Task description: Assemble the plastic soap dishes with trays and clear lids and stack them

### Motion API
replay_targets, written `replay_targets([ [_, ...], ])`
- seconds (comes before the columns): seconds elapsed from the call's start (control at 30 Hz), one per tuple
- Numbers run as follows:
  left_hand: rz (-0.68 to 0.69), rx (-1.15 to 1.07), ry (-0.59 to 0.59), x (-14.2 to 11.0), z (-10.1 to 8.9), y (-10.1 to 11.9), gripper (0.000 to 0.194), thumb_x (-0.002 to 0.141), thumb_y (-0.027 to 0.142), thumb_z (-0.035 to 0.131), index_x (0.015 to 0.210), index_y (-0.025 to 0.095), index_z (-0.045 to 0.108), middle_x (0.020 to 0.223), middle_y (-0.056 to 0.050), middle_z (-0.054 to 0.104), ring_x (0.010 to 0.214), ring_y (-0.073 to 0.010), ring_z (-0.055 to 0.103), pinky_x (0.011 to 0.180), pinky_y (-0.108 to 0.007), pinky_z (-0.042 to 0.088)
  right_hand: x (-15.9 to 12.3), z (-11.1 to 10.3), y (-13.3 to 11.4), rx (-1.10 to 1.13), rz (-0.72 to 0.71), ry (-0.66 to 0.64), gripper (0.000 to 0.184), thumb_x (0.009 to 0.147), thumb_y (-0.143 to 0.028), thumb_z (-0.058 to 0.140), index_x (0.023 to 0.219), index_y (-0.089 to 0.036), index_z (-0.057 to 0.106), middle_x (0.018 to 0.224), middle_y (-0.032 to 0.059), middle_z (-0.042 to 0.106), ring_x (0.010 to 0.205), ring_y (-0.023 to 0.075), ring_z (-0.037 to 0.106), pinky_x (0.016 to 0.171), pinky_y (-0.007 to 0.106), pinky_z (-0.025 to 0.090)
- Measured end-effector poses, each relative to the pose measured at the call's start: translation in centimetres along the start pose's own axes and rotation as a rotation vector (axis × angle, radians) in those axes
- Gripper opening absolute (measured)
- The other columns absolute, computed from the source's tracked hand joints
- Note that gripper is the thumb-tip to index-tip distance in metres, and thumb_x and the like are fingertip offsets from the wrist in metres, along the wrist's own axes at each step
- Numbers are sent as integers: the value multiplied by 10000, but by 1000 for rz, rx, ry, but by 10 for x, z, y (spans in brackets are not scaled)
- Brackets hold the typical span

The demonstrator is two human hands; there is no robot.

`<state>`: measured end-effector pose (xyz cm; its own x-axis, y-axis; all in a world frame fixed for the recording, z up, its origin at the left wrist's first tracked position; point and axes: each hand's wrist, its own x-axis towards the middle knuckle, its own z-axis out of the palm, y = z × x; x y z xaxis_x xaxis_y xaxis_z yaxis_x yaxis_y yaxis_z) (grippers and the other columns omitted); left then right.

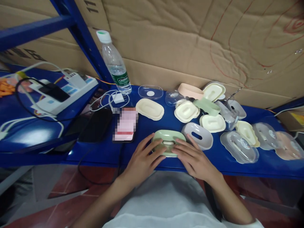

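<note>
Both hands close lightly around a pale-green oval plastic dish with a central slot (169,134), the left hand (143,158) at one end and the right hand (196,156) at the other, fingers bent over the top and thumbs at the near edge. The dish sits at the front of a glossy blue workbench (168,109), close to the wearer's body; the two-ended hold probably keeps it level and steady.

From the left, a white plastic power strip (83,87) feeds a tangle of cables, likely set aside to spare working room. A clear plastic bottle with a green label (117,68) stands upright behind a phone with a lit pink screen (125,123) (its content blurred into blocks). Next comes a cream oval plastic piece (150,109), lying flat, then the held dish.

Just right of it rests a grey oval plastic piece with a dark slot (198,136), perhaps kept within easy reach. Beyond, cream, green and peach parts crowd together, ending at a clear-covered peach plastic piece (288,144).

Fingers hide the dish's ends, and its underside is out of sight. Orange pieces (6,88) are cut off at the left edge; overlaps make the crowded parts hard to count.
</note>
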<state>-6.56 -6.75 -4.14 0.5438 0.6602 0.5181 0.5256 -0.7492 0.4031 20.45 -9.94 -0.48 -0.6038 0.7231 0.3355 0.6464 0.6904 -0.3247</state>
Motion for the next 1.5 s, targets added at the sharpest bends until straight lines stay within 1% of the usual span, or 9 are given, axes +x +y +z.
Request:
replay_targets([
  [0.3, 89, 31, -28, 0, 6, -1, 237, 1071, 225, 640, 1298, 206, 706, 1402, -102, 739, 1443, -284, 617, 1238, -527, 513, 29, -24, 8, -52, -194, -100, 333, 1104, -221, 548, 1401, -198, 698, 1343, 82, 773, 1290, 207, 709, 1189, 420, 544],
  [0.4, 69, 12, -18, -1, 6, 0, 253, 1052, 229, 670, 1302, 204, 699, 1481, -131, 682, 1454, -302, 601, 1241, -549, 502, 80, -41, 34, -29, -162, -76, 339, 1139, -259, 465, 1329, -222, 744, 1340, 61, 772, 1289, 195, 703, 1164, 388, 533],
  [0.53, 12, -26, 50, -1, 3, 3, 338, 1036, 234, 689, 1373, 221, 667, 1573, -168, 581, 1483, -322, 566, 1196, -532, 543, 177, -32, 79, -80, 101, -92, 345, 1119, -217, 476, 1338, -86, 708, 1413, 150, 725, 1433, 272, 600, 1246, 500, 362],
  [0.7, -28, -77, 72, -1, 0, 3, 349, 1041, 209, 670, 1389, 227, 648, 1572, -173, 552, 1481, -310, 559, 1189, -506, 551, 243, 0, 112, 32, 210, -63, 111, 962, -154, 703, 854, -167, 724, 1150, 170, 810, 1210, 297, 703, 1217, 569, 346],
  [0.87, -57, -153, 203, -4, -2, 2, 465, 1019, 186, 702, 1468, 257, 600, 1659, -160, 441, 1512, -309, 530, 1187, -497, 562, 209, -26, 92, 288, 274, 78, 219, 1099, -387, 493, 1039, -239, 644, 1171, 89, 776, 1151, 224, 692, 1176, 503, 426],
  [1.03, 13, -124, 514, -5, -10, 6, 783, 905, 38, 809, 1559, 354, 518, 1781, -50, 283, 1605, -258, 414, 1264, -446, 492, 122, -68, 36, 890, 431, 85, 360, 1097, -583, 479, 1180, -253, 596, 987, 8, 747, 854, 182, 783, 765, 349, 644],
  [1.2, 44, -143, 405, -4, -8, 7, 766, 917, 94, 824, 1574, 343, 519, 1801, -52, 280, 1588, -294, 449, 1231, -466, 533, 66, -51, 11, 1350, 724, 64, 451, 958, -601, 754, 1167, -203, 718, 867, 3, 730, 688, 145, 745, 585, 243, 597],
  [1.37, -59, -163, 367, 1, -4, 4, 460, 944, 142, 805, 1358, 311, 699, 1664, -66, 494, 1444, -305, 615, 1140, -478, 616, 47, -21, 9, 1098, 715, 192, 484, 1081, -580, 567, 1448, -272, 634, 1331, 95, 733, 1029, 192, 780, 911, 355, 655],
  [1.5, -158, -111, 337, 4, -4, 5, 405, 928, 278, 846, 1313, 293, 720, 1501, -100, 614, 1343, -307, 671, 1109, -492, 617, 24, -22, 6, 493, 391, 263, 563, 1101, -491, 559, 1641, -379, 446, 1740, 65, 395, 1586, 286, 427, 1269, 506, 447],
])
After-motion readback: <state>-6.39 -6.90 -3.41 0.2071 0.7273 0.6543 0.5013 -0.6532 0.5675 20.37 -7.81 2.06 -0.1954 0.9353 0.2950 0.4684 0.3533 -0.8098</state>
